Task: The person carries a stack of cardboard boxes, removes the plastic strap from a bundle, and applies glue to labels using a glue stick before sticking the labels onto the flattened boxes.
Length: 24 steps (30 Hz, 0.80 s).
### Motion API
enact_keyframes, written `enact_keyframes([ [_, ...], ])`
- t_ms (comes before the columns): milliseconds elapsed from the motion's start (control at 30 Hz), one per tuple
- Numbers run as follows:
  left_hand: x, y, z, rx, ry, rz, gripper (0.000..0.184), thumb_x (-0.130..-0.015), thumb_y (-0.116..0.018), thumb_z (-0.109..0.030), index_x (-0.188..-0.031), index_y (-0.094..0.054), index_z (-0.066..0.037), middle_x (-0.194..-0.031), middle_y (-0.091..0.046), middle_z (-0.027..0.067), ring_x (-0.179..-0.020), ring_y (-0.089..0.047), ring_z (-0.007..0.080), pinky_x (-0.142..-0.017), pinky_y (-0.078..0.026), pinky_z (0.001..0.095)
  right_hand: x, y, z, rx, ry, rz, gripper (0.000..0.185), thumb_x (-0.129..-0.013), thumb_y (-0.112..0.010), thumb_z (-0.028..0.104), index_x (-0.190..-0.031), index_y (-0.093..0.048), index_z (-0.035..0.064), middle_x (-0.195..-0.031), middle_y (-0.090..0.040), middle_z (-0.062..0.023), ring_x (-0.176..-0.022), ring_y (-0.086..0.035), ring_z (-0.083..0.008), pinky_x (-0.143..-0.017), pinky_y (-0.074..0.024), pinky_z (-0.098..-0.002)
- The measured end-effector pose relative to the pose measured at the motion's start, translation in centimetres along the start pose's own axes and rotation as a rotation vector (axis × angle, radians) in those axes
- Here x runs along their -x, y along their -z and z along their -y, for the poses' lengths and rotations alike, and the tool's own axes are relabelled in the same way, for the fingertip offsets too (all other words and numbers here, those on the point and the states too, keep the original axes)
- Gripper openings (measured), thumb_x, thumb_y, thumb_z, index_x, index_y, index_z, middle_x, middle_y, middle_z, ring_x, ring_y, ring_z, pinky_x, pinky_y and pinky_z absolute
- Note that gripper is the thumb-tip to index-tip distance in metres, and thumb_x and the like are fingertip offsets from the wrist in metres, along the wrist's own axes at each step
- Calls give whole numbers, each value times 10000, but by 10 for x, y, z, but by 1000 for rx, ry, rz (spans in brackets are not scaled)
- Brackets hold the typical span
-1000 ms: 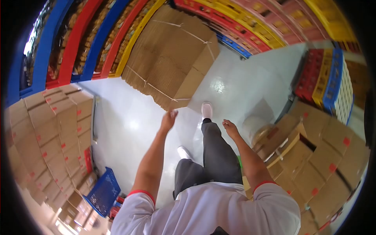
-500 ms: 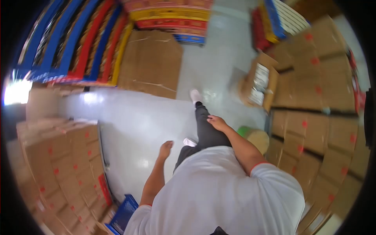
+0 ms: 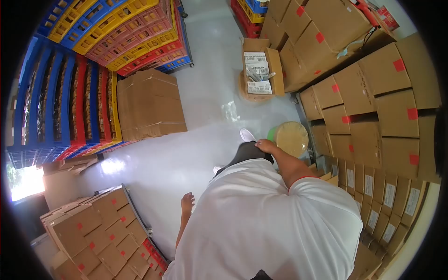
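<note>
1. While the person stands on the pale, glossy floor (image 3: pixel 144 163), the left hand (image 3: pixel 187 201) hangs beside the white shirt (image 3: pixel 266 214), its fingers loosely bent and the hand bare.
2. At the front of the body, the right hand (image 3: pixel 266 145) is over the dark trousers (image 3: pixel 245 151), its fingers curled; whether it grips the cloth or only rests there, I cannot tell.
3. Just beyond the right hand, a round tan-topped object (image 3: pixel 291 139) with a green side stands on the floor, near the cartons with red marks (image 3: pixel 396 112).
4. Farther ahead, an open carton (image 3: pixel 276 70) with its flaps up holds printed packets (image 3: pixel 255 58).
5. Well apart from the left hand, at lower left, is another stack of red-marked cartons (image 3: pixel 105 228).
6. Ahead on the left, a brown cardboard bundle (image 3: pixel 149 105) tied with string stands beside the blue, red and yellow crates (image 3: pixel 77 100).
7. One white shoe (image 3: pixel 247 135) shows past the trousers; the other is mostly hidden.
</note>
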<state>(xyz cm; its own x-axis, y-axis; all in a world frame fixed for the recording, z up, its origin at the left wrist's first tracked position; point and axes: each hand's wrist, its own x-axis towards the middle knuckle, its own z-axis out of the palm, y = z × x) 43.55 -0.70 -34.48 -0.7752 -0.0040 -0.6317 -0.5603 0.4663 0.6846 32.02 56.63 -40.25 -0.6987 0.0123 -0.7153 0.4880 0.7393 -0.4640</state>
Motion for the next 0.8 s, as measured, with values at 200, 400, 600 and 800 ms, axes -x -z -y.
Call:
enact_keyframes([
  [200,-39,-85,-81,-59,-131,168,384,-1013,-583,-348,-1286,-655,-88,-1193,-711,189,-1072,-696,319,-813,-569,450,-26,68,8,-105,138,-96,517,-948,-630,471,-1287,-682,83,-1232,-706,-209,-1151,-663,-386,-1002,-508,-437],
  [400,-51,-147,-179,-15,71,142,383,-1016,-579,-347,-1287,-654,-88,-1191,-710,190,-1074,-694,321,-824,-564,450,-74,150,-15,-235,132,-133,494,-963,-628,460,-1295,-682,100,-1215,-718,-195,-1123,-681,-348,-981,-519,-420],
  [600,-38,-198,-202,22,119,112,381,-1018,-575,-345,-1288,-653,-87,-1190,-710,191,-1076,-693,323,-835,-560,450,-102,163,-53,33,134,-41,484,-953,-626,459,-1270,-695,101,-1230,-710,-195,-1157,-660,-370,-1002,-512,-436],
  [800,-22,-221,-208,41,129,89,380,-1020,-571,-343,-1289,-652,-87,-1188,-710,192,-1078,-691,324,-846,-555,449,-108,168,-5,204,298,123,498,-950,-625,461,-1271,-692,87,-1274,-687,-207,-1186,-642,-380,-1032,-493,-442],
])
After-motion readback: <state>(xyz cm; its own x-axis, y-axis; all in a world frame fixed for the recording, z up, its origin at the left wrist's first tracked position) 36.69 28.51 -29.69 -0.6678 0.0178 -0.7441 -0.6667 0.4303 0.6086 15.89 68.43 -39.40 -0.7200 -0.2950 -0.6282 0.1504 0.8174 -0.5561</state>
